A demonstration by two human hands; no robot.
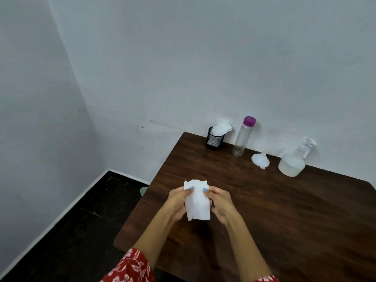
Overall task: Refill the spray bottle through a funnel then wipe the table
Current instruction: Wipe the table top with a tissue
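Above the left part of the dark wooden table (284, 220), my left hand (179, 202) and my right hand (220, 202) both pinch a folded white paper tissue (197, 202), thumbs on its top face. The translucent spray bottle (293, 161) with a white trigger head stands at the back right by the wall and holds clear liquid. A white funnel (260, 159) lies on its side to the left of it. Farther left stands a clear bottle (243, 137) with a purple cap, which looks nearly empty.
A black mesh cup (214, 139) stuffed with white tissues stands at the table's back left corner. White walls meet behind and to the left. Dark floor (71, 231) lies beyond the table's left edge, where a small pale green object (143, 190) peeks out.
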